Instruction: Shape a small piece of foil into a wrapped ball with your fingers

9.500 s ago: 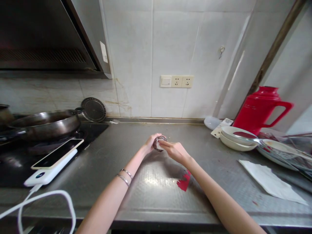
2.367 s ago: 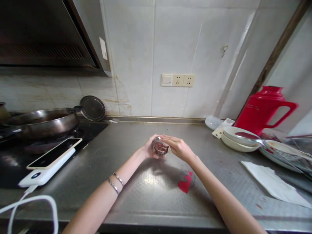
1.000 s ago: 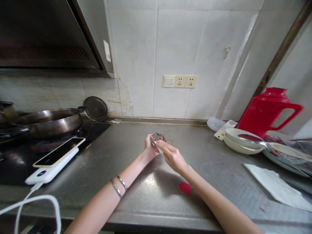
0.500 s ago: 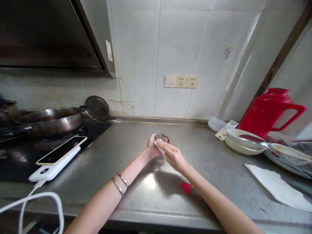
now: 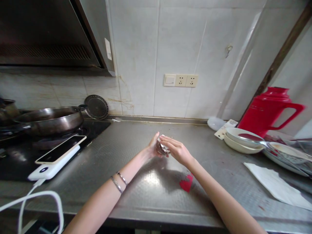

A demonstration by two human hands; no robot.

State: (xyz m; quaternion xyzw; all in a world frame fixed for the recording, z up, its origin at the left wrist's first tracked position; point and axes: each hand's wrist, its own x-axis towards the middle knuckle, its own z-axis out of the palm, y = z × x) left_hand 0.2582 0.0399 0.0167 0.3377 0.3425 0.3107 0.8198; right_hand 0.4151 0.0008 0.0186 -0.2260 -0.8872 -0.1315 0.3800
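Note:
Above the middle of the counter, a small shiny, see-through vessel that looks like glass, with a wavy rim, is tilted in my left hand. The fingers of that hand wrap round its side and underneath. My right hand lies over its top with fingers pressed together on a scrap of white tissue, which touches the vessel. The right fingers hide much of the tissue and part of the vessel. A flat red piece lies on the counter just left of my right forearm.
A steel pan sits on the black hob at left, beside a phone on a white power bank with a cable. At right stand a red thermos, stacked bowls and a folded white tissue on the metal counter.
The vessel has turned in my left hand, so its rim now faces lower and towards me. My right hand has shifted slightly up and right, its fingers now flatter over it.

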